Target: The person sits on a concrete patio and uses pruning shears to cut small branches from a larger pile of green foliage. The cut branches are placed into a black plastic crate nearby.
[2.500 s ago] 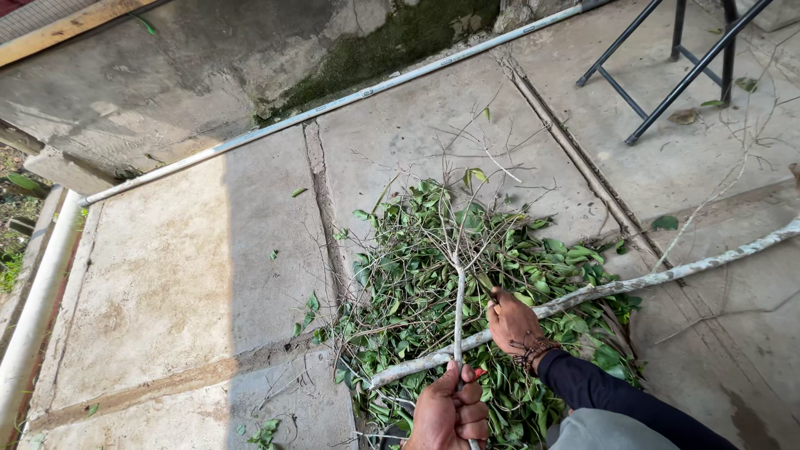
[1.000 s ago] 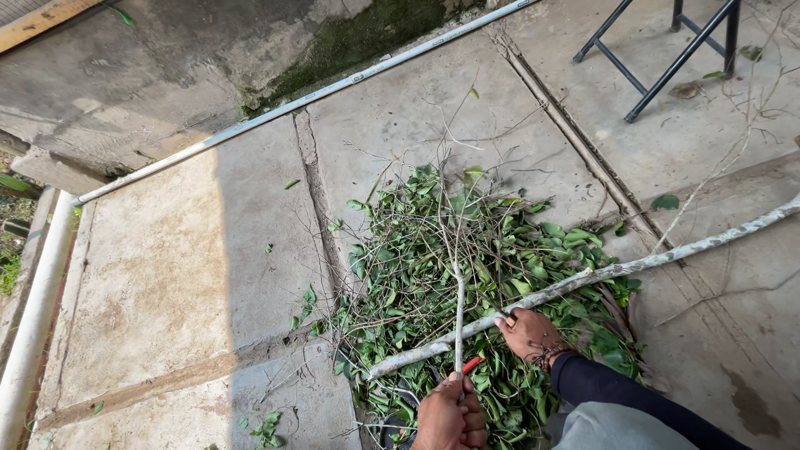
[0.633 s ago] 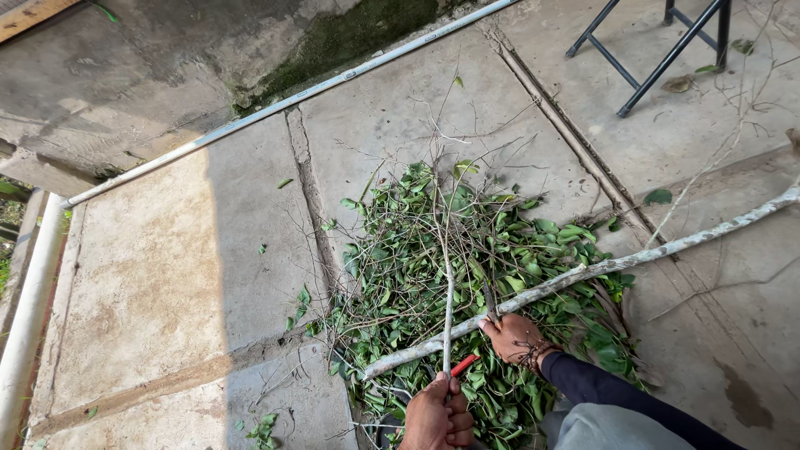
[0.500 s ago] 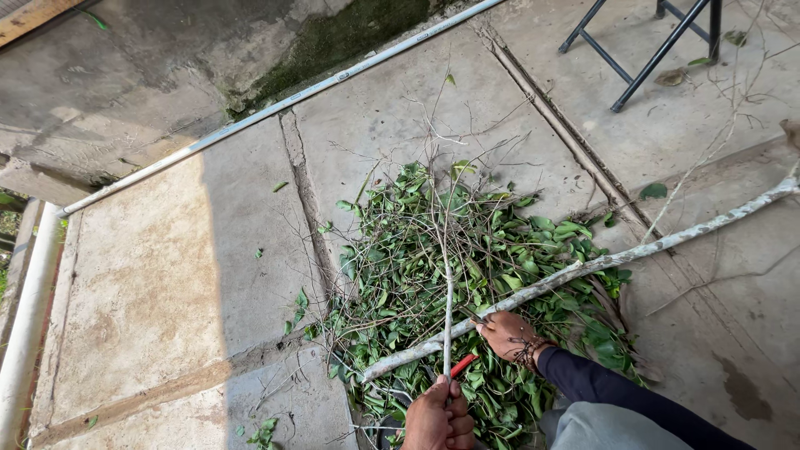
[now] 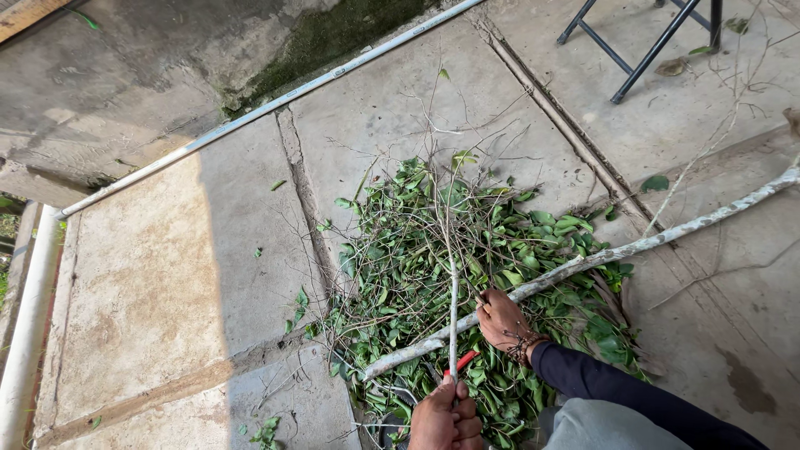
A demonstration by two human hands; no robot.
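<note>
My left hand (image 5: 446, 417) is at the bottom edge, shut on the stem of a thin bare twiggy branch (image 5: 452, 283) that stands up over a pile of green leaves and twigs (image 5: 417, 258). A short red handle (image 5: 463, 360) pokes out just above this hand; I cannot tell what holds it. My right hand (image 5: 502, 320), with a dark sleeve and a wrist band, grips a long pale branch (image 5: 633, 247). That branch lies slanted across the pile, from lower left to the right edge.
The ground is cracked concrete slabs (image 5: 158, 283). A metal pipe (image 5: 275, 104) runs diagonally along the mossy wall, and a white pipe (image 5: 25, 333) lies at the left edge. Black stool legs (image 5: 642, 58) stand top right. Thin dry twigs (image 5: 725, 125) spread at the right.
My right hand has stayed on the long pale branch and slid slightly along it. The thin branch in my left hand has tilted a little. The view has shifted slightly.
</note>
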